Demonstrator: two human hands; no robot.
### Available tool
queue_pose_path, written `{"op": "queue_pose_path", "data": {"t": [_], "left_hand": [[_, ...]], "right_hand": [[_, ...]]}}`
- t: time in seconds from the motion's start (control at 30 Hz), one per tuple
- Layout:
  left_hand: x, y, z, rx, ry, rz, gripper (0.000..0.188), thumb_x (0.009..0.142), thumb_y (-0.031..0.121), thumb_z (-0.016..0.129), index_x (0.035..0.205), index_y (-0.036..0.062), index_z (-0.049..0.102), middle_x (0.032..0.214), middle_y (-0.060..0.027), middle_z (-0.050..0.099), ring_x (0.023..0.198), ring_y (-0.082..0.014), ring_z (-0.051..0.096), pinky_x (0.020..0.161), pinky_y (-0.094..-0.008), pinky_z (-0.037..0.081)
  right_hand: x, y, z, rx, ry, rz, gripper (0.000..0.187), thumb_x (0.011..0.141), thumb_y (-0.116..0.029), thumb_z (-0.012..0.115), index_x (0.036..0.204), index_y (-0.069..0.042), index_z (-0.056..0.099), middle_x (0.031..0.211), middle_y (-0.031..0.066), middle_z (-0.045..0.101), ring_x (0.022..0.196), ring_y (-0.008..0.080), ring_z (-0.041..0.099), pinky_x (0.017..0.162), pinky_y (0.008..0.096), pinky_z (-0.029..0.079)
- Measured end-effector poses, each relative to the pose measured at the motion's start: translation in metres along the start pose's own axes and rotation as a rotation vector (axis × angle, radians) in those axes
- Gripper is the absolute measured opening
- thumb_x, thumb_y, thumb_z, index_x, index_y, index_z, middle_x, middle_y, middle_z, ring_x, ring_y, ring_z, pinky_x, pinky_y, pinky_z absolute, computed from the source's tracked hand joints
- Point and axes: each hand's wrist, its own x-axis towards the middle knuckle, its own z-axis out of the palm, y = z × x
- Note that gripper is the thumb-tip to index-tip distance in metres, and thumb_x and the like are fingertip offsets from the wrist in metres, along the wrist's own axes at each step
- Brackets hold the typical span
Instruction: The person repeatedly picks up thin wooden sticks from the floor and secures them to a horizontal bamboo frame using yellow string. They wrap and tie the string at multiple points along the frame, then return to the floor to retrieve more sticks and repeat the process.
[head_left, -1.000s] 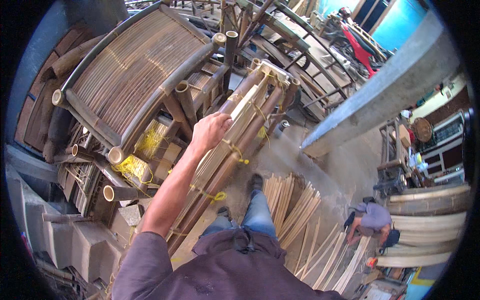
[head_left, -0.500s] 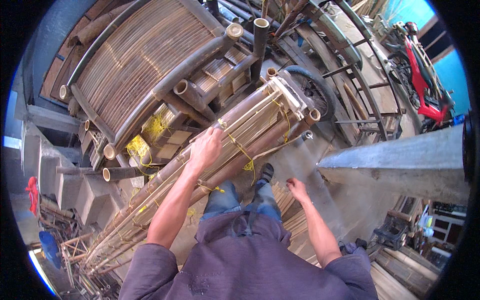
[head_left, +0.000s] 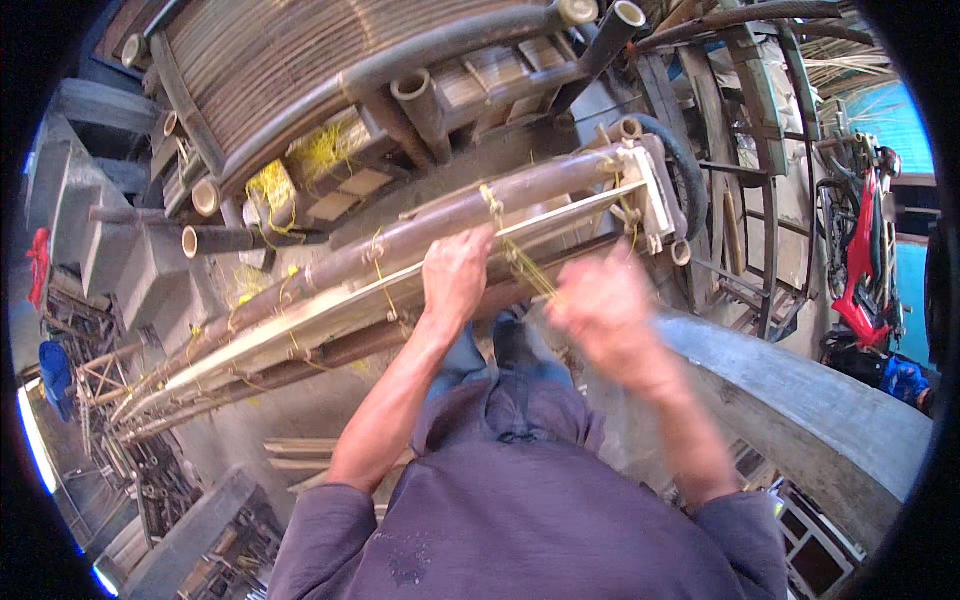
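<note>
A long bamboo frame (head_left: 450, 205) runs diagonally in front of me, with dark poles along its sides. Pale bamboo strips (head_left: 330, 302) lie lengthwise in it, tied at intervals with yellow string. My left hand (head_left: 458, 275) is closed over the strips near the middle, its fingertips hidden between them and the upper pole. To its right, my right hand (head_left: 610, 315) is raised beside the frame and smeared by motion. Taut yellow string (head_left: 530, 268) stretches from the frame into its closed fingers.
A dark bamboo bench (head_left: 290, 70) with a slatted top stands beyond the frame, tangled yellow string (head_left: 325, 150) under it. A concrete ledge (head_left: 800, 400) juts in at right. Behind the frame's right end are a wheel (head_left: 685, 180) and a metal rack (head_left: 770, 200). Several strips (head_left: 300, 455) lie on the floor.
My right hand has risen from beside my leg to the frame and now pulls yellow string. My left hand stays on the strips. The view has turned, and the frame lies flatter across it.
</note>
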Motion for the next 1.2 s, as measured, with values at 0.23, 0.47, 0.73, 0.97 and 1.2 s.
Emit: {"op": "queue_pose_path", "data": {"t": [0.23, 0.47, 0.73, 0.97, 1.2], "left_hand": [[-0.004, -0.010, 0.009, -0.034, 0.222, 0.019, 0.012, 0.084, 0.021, 0.063, 0.085, 0.0086, 0.064, 0.079, -0.0100, 0.065, 0.075, -0.0285, 0.061, 0.071, -0.0402, 0.046], [0.007, -0.002, 0.007, 0.010, 0.119, 0.085, 0.013, 0.083, 0.016, 0.065, 0.093, 0.0091, 0.064, 0.080, -0.0101, 0.066, 0.077, -0.0292, 0.063, 0.071, -0.0405, 0.047], [0.000, 0.008, -0.009, -0.400, 0.080, -0.173, 0.021, 0.090, 0.025, 0.061, 0.093, 0.0045, 0.067, 0.082, -0.0095, 0.069, 0.077, -0.0204, 0.065, 0.072, -0.0335, 0.049], [0.129, -0.028, 0.013, -0.851, -0.279, -0.461, 0.042, 0.097, 0.037, 0.046, 0.068, 0.0063, 0.048, 0.061, 0.0007, 0.045, 0.056, -0.0103, 0.043, 0.054, -0.0276, 0.037], [0.172, -0.094, 0.007, 0.154, -0.493, -0.285, 0.035, 0.093, 0.037, 0.051, 0.092, 0.0064, 0.067, 0.088, -0.0173, 0.067, 0.080, -0.0347, 0.065, 0.071, -0.0439, 0.051]], "right_hand": [[0.219, -0.053, 0.005, 0.062, -0.403, -0.673, 0.030, 0.079, -0.022, 0.068, 0.098, 0.000, 0.064, 0.097, 0.0181, 0.064, 0.104, 0.0345, 0.058, 0.090, 0.0389, 0.047], [0.227, 0.134, 0.105, 0.349, -0.183, 0.255, 0.048, 0.096, -0.042, 0.040, 0.085, -0.004, 0.066, 0.086, 0.0131, 0.066, 0.083, 0.0246, 0.064, 0.072, 0.0381, 0.051], [0.018, 0.053, 0.131, 0.001, -0.460, -0.227, 0.019, 0.081, -0.021, 0.055, 0.069, -0.007, 0.058, 0.063, 0.0136, 0.060, 0.059, 0.0329, 0.062, 0.051, 0.0441, 0.049], [0.015, 0.039, 0.124, -0.078, -0.454, -0.133, 0.019, 0.079, -0.022, 0.055, 0.067, -0.009, 0.059, 0.062, 0.0095, 0.062, 0.059, 0.0265, 0.065, 0.051, 0.0390, 0.051], [-0.018, 0.019, 0.059, 0.051, 0.039, 0.016, 0.034, 0.074, -0.015, 0.066, 0.106, -0.006, 0.059, 0.099, 0.0084, 0.057, 0.086, 0.0225, 0.058, 0.070, 0.0307, 0.050]]}}
